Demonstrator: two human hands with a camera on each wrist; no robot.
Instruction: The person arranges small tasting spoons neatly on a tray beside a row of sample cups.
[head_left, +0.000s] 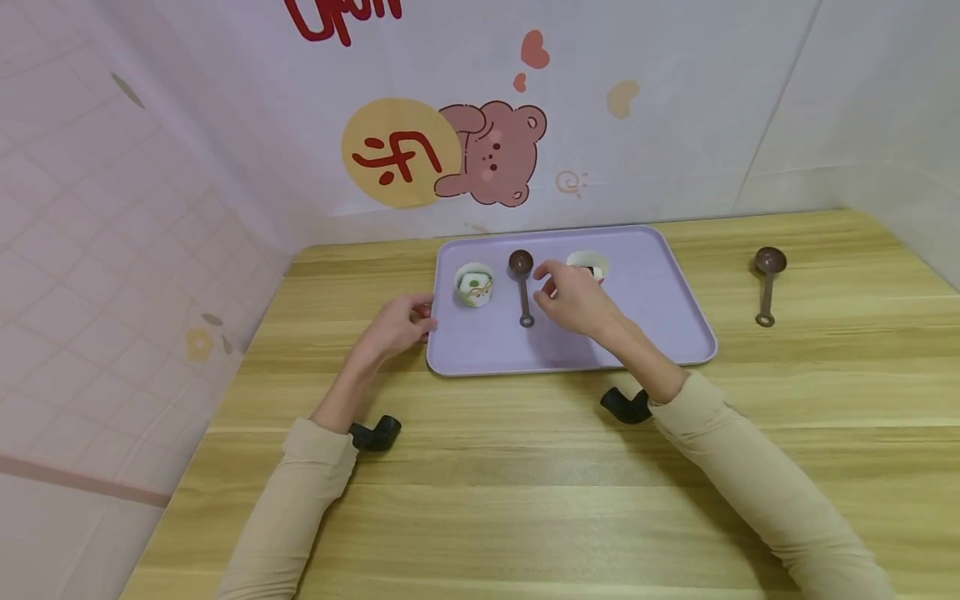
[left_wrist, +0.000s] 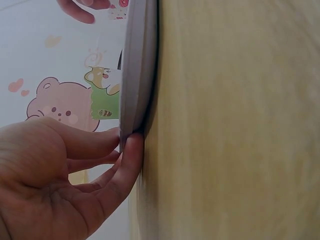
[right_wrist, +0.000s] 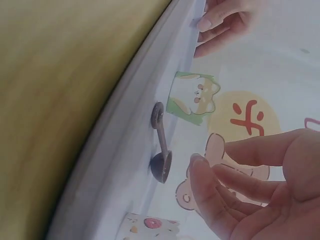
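Observation:
My left hand point(head_left: 401, 323) grips the left edge of a lilac tray point(head_left: 652, 312), thumb over the rim and fingers underneath in the left wrist view. My right hand point(head_left: 576, 300) hovers over the tray with fingers loosely bent, nothing between them. Just left of it, a brown measuring spoon point(head_left: 521, 264) lies on the tray, bowl toward the wall. A small cup with an animal print point(head_left: 476, 287) stands on the tray's left side, with a whitish piece inside. Another small patterned cup point(head_left: 588, 258) stands behind my right hand, which partly covers it; a dark-and-white piece shows inside.
A second brown measuring spoon point(head_left: 770, 262) lies on the wooden table point(head_left: 480, 500) to the right of the tray. Black curved pieces point(head_left: 378, 433) sit at both wrists. A white wall covering with a printed bear point(head_left: 495, 158) rises behind the table.

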